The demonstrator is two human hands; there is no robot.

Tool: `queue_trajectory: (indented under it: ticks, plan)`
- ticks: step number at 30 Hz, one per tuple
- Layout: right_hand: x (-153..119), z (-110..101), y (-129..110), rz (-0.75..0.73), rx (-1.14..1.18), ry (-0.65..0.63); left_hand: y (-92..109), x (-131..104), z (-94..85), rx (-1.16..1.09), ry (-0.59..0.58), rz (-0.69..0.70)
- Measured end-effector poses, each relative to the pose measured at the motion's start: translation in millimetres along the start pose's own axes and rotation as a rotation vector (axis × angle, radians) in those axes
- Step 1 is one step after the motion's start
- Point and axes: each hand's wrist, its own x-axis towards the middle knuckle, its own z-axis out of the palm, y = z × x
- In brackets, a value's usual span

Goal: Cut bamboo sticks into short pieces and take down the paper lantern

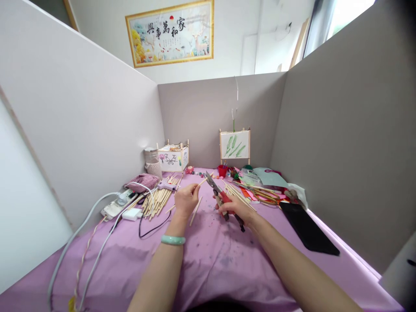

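Note:
My left hand [186, 200] pinches a thin wooden stick [202, 182] that points up and to the right. My right hand [234, 208] grips red-handled cutting pliers [221, 198]; their grey jaws stand slightly apart right at the stick's far end. A pale green bangle [173, 239] sits on my left wrist. Both hands hover over the purple cloth [208, 260] covering the table. Another loose stick [195, 211] lies on the cloth just under my left hand.
A heap of wooden sticks [159, 198] lies left, beside a power strip [117, 203] with cables. More sticks [238, 193], coloured paper and a black pad [307, 229] sit right. Two small framed paper lanterns [173, 157] [234, 145] stand at the back. Grey partition walls enclose three sides.

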Motion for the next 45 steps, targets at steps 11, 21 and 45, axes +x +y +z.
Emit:
queue_trajectory:
  ticks: [11,21,45]
  plan:
    - [4.3,-4.4,19.3,0.083,0.406,-0.232,-4.1,1.3,-1.6,-0.037,0.015,0.065]
    - [5.0,-6.9,19.5,0.061,0.377,-0.243,-8.7,0.8,0.1,-0.112,0.032,0.057]
    - [15.3,-33.2,16.7,-0.09,0.772,0.001,0.7,10.4,0.0,-1.015,-0.016,-0.304]
